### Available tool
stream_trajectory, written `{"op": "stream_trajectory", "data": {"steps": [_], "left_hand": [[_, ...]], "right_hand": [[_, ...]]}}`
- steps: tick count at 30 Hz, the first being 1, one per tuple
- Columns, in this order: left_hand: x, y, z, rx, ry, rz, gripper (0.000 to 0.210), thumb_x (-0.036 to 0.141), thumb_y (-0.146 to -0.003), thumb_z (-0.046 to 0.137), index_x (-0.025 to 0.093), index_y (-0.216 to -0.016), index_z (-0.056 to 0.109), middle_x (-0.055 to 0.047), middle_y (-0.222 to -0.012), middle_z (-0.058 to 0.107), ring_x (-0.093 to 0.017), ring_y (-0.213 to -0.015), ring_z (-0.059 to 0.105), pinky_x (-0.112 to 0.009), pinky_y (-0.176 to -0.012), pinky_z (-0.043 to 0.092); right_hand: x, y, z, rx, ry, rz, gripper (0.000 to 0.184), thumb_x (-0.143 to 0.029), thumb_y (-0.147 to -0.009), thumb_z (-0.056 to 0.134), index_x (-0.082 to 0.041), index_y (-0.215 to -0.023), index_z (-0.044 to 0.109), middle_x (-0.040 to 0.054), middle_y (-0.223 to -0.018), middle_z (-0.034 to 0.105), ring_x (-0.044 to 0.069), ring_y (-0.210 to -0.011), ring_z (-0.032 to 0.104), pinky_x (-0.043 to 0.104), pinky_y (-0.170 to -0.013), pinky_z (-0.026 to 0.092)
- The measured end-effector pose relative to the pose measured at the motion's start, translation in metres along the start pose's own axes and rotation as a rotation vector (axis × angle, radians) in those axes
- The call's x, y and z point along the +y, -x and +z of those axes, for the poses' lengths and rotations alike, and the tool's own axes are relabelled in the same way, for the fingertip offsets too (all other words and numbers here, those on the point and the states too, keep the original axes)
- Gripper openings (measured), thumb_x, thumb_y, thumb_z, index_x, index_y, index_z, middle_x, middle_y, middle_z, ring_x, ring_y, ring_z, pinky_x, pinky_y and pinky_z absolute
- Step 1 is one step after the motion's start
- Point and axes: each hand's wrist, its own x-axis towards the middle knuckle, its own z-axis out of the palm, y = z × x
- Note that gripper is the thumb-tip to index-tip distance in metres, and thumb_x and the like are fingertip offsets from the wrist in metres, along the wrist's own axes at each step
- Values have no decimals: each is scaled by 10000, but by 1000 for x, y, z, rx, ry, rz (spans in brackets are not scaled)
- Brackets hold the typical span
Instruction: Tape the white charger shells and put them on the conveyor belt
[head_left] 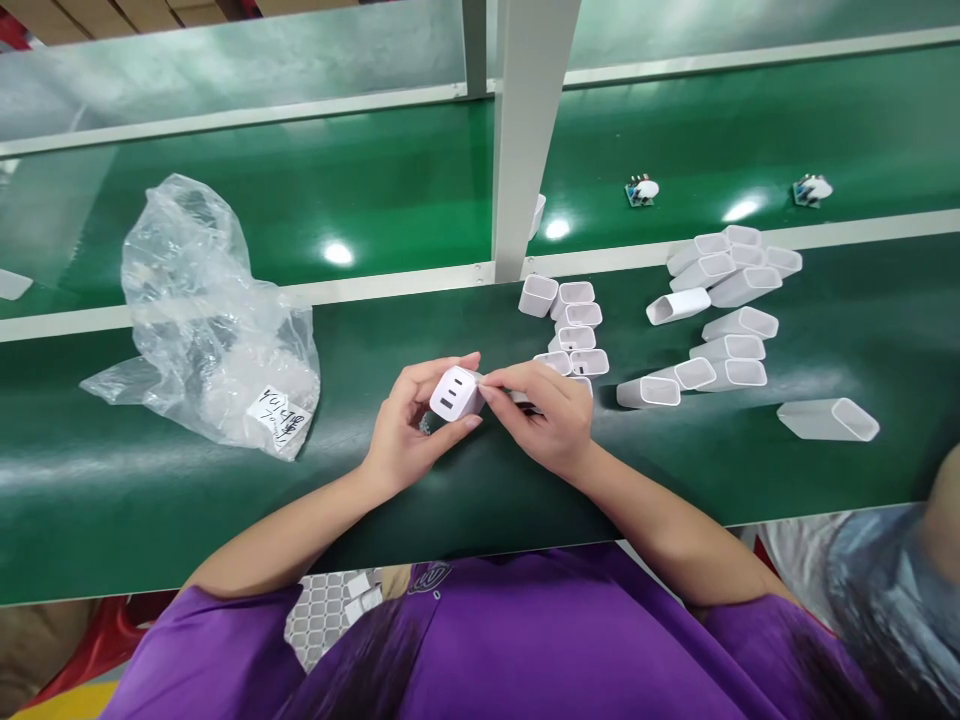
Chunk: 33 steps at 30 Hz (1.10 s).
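A white USB charger [454, 396] with one wide and two narrow port openings in its face is held between the thumb and fingers of my left hand [409, 425]. Its port face is turned up toward me. Thumb and index finger of my right hand [546, 412] are pinched together at the charger's right edge; whatever they may hold is too small to make out. Just beyond my right hand stands a group of white charger housings [576, 340], some with openings at the bottom. My right hand partly covers the nearest ones.
More white housings [739, 290] lie to the right, with a single housing [829, 420] farther out. At left sits a clear plastic bag [225, 330] with a handwritten label. A metal post [529, 140] rises behind; two small circuit boards [643, 190] rest on the far green belt.
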Motion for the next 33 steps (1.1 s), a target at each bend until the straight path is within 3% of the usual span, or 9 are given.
{"op": "stream_trajectory", "data": {"steps": [13, 19, 22, 27, 33], "left_hand": [[-7, 3, -5, 16, -145, 8, 541, 234, -797, 785, 225, -1283, 549, -113, -1288, 678, -241, -1235, 631, -420, -1066, 505], [-8, -5, -3, 57, 127, -141, 480, 324, -819, 768, 230, -1231, 540, -116, -1243, 699, -244, -1086, 706, -380, -898, 589], [-8, -8, -1, 62, 224, -205, 457, 353, -817, 769, 225, -1194, 545, -114, -1204, 717, -225, -971, 738, -357, -848, 597], [-10, -8, 0, 72, 226, -236, 477, 366, -804, 778, 216, -1201, 560, -127, -1222, 706, -233, -986, 734, -362, -876, 583], [-13, -8, -4, 88, 274, -263, 448, 363, -854, 709, 205, -1252, 578, -136, -1265, 686, -237, -1052, 705, -347, -879, 576]], "right_hand": [[2, 7, 3, -11, 139, -204, 142, -113, -920, 626, -198, -1014, 691, 18, -783, 737, 128, -615, 657, 243, -525, 496], [4, 8, 5, -136, -75, 66, 274, -173, -975, 554, -220, -1219, 670, -14, -792, 710, 79, -605, 613, 197, -566, 500], [5, 8, 5, -163, -103, 137, 281, -213, -977, 555, -226, -1231, 674, -30, -746, 687, 80, -596, 594, 202, -582, 500], [6, 7, 4, -168, -62, 153, 243, -217, -970, 566, -203, -1171, 702, -18, -735, 683, 84, -576, 569, 211, -569, 480], [3, 7, 6, -200, -164, 174, 337, -160, -948, 554, -217, -1265, 652, -34, -786, 706, 78, -636, 612, 188, -633, 526]]}}
